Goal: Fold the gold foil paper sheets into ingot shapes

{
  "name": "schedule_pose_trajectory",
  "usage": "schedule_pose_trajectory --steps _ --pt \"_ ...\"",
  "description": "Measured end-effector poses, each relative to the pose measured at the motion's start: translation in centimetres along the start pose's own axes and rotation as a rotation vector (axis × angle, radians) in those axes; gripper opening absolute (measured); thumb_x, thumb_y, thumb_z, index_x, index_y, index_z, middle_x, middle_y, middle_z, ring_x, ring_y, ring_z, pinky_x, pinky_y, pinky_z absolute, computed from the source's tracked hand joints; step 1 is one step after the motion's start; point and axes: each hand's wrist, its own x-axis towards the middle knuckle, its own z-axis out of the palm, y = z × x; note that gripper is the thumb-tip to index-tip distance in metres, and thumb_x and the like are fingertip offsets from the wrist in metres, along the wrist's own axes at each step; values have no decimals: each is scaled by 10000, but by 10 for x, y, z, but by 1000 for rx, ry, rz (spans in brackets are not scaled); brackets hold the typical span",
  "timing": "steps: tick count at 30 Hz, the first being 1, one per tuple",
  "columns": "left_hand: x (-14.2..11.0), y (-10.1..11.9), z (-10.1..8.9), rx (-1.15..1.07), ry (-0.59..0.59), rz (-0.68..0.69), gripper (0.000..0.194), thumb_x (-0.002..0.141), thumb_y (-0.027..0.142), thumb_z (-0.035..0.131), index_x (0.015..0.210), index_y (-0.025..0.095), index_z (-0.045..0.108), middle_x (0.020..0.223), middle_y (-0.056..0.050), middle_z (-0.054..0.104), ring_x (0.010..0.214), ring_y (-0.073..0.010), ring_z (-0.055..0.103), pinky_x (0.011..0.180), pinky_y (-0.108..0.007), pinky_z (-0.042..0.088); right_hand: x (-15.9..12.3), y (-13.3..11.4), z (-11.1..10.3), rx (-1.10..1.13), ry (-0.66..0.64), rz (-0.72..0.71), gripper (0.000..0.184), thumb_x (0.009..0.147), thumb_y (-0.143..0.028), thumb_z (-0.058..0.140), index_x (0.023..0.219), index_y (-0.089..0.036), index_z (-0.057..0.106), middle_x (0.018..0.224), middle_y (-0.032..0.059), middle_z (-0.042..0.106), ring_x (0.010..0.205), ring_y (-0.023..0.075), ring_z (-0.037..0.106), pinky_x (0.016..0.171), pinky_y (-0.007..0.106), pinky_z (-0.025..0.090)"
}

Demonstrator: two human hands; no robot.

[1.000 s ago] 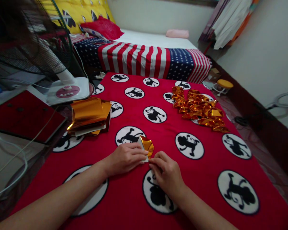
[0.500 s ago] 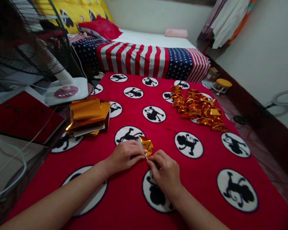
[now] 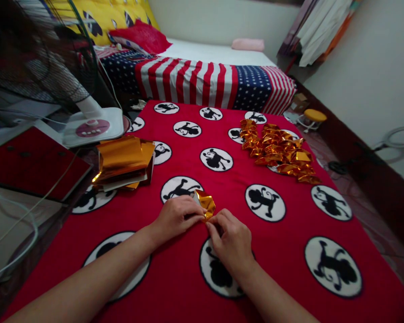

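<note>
A small folded piece of gold foil paper (image 3: 207,204) lies on the red cloth (image 3: 276,269) in front of me. My left hand (image 3: 182,214) is closed on its left side, with the fingertips at the near corner. Pinching that same near corner from the right is my right hand (image 3: 230,235), its fingers curled. Part of the paper is hidden under the left fingers. Further left sits a stack of flat gold foil sheets (image 3: 123,159). Several folded gold foil pieces (image 3: 279,152) stand in rows at the far right of the cloth.
An electric fan on a white base (image 3: 94,128) stands at the left, beside a dark red box (image 3: 33,161) and loose white cables. Beyond the cloth is a bed with a striped and starred cover (image 3: 188,83). A yellow stool (image 3: 314,115) stands on the floor at right.
The pale edge strip at the near corner of the foil paper has been turned over and now shows gold. Both hands stay almost in place.
</note>
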Motion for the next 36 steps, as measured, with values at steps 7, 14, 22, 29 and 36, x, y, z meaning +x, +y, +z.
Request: schedule_pose_trajectory --steps 7,14,22,29,36 --pt "0 0 1 -14 5 -36 84 841 239 651 854 193 721 855 -37 759 823 -153 682 762 -281 537 0 0 0 -17 1 4 116 872 -248 579 796 -205 655 791 26 625 704 144 581 632 249 348" --pt "1 1 1 -38 24 -55 49 819 215 678 835 188 715 847 -30 758 807 -155 680 755 -282 534 -1 0 1 -18 -6 12 110 871 -253 583 794 -208 648 789 20 617 697 141 574 626 250 339" --pt "-1 -1 4 -43 8 -100 42 825 205 668 828 194 708 853 -19 752 819 -154 669 799 -294 514 0 0 2 -23 -13 11 84 860 -240 601 799 -206 648 794 10 608 703 134 569 632 248 335" --pt "1 3 3 -6 5 -177 84 800 225 700 880 200 693 874 -17 738 848 -166 662 804 -289 501 0 0 2 -45 -6 14 91 861 -251 606 791 -208 646 783 2 599 689 128 563 618 250 327" --pt "1 3 2 3 8 -160 83 804 219 695 884 198 682 894 -22 732 879 -168 663 820 -287 502 1 0 2 -46 0 9 102 864 -255 602 786 -205 643 781 7 601 687 132 562 614 250 322"
